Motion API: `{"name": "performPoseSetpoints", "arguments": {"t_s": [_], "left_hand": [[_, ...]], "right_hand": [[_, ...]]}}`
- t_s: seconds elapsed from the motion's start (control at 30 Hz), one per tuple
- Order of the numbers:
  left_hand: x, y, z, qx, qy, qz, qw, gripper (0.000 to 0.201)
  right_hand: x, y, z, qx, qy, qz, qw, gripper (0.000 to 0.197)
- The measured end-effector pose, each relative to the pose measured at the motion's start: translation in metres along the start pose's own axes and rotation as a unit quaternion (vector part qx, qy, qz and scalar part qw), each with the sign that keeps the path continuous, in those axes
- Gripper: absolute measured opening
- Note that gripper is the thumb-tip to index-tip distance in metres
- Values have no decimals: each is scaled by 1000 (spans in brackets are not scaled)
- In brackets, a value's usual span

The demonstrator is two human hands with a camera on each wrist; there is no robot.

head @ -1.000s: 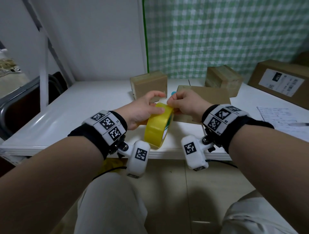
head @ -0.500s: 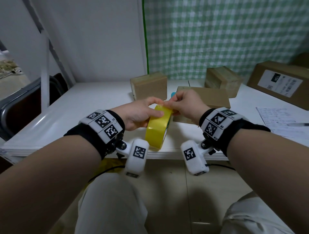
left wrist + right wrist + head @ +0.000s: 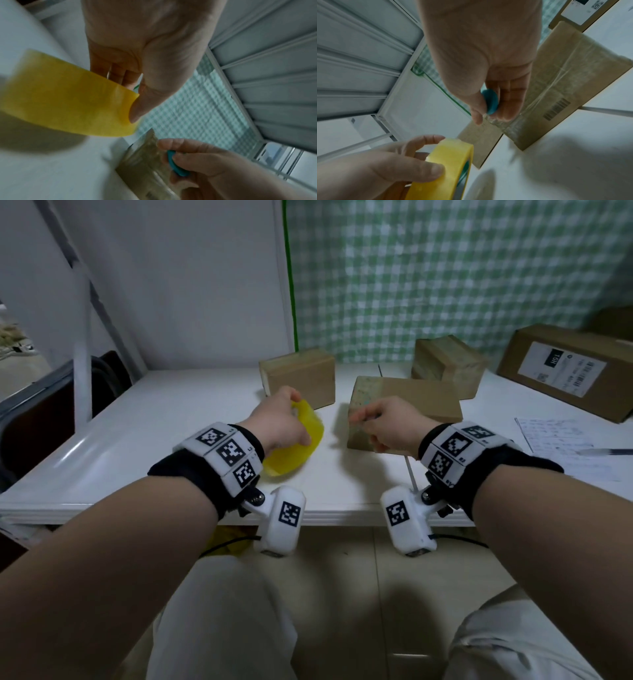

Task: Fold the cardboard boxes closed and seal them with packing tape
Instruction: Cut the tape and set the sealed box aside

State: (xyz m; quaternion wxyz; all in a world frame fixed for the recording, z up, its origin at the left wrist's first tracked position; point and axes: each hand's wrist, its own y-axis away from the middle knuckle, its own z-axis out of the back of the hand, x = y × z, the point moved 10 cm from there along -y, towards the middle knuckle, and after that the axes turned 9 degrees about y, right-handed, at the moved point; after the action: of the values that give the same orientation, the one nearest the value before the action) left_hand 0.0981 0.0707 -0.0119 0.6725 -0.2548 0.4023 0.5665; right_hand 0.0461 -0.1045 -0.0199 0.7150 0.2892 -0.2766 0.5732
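No wording legible: label [image 3: 561, 370] on big carton [image 3: 609, 392] blurred; barcode [image 3: 556, 111] on flat carton [image 3: 573, 65].

Bright yellow tape roll [image 3: 291, 462] with a green inner ring, near the front edge of a plain white tabletop [image 3: 188, 412]. Small teal-blue disc [image 3: 490, 102]. Flat box [image 3: 411, 395] mid-tabletop, dull brown cardboard with a black barcode. Along the back edge, a small box [image 3: 301, 374] and a squat box [image 3: 445, 364], both plain brown. At the far right corner, a large box [image 3: 565, 337], brown, with a white label [image 3: 561, 369] printed in black. Behind, a curtain [image 3: 445, 268] in green-and-white checks. Left wristband [image 3: 222, 453] and right wristband [image 3: 455, 450]: black, carrying white blocks with black square codes. White paper [image 3: 555, 440], faintly written, at the right edge.
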Motion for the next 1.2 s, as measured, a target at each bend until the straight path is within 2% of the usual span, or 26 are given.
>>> {"name": "performPoseSetpoints", "arguments": {"t_s": [0.07, 0.2, 0.33, 0.47, 0.53, 0.63, 0.73, 0.8, 0.9, 1.0, 1.1, 1.2], "left_hand": [[6, -3, 0, -21, -82, -2, 996, 73], [20, -6, -8, -22, -135, 7, 991, 63], [20, -8, -24, -9, -204, -14, 979, 55], [24, -12, -38, 27, -228, -10, 973, 55], [21, -14, -39, 29, -243, -15, 969, 53], [7, -18, -37, 10, -263, -43, 964, 42], [-13, -24, -38, -15, -203, -86, 975, 40], [-25, -26, -46, -2, -153, -109, 982, 46], [-39, -30, -68, 48, -114, -129, 984, 62], [-47, -33, -90, 89, -95, -136, 982, 66], [-54, -34, -98, 75, -57, -155, 983, 55], [-63, -33, -100, 42, -57, -182, 981, 47]], "right_hand": [[-3, 2, -14, 46, 66, 7, 997, 29], [-12, 3, -35, 108, 132, 8, 985, 31], [-19, 2, -44, 120, 112, -8, 986, 31], [-21, 5, -56, 168, 80, -6, 982, 26], [-17, 4, -44, 137, 83, 5, 987, 22], [-4, -1, 6, -30, 70, 51, 996, 13], [-1, 2, 55, -191, 116, 70, 972, 11], [-8, -3, 72, -232, 165, 66, 957, 18], [-28, -21, 70, -188, 271, 45, 943, 38], [-51, -27, 66, -133, 314, -11, 940, 43], [-58, -25, 69, -132, 351, -15, 927, 44], [-68, -28, 78, -126, 342, -12, 931, 44]]}}
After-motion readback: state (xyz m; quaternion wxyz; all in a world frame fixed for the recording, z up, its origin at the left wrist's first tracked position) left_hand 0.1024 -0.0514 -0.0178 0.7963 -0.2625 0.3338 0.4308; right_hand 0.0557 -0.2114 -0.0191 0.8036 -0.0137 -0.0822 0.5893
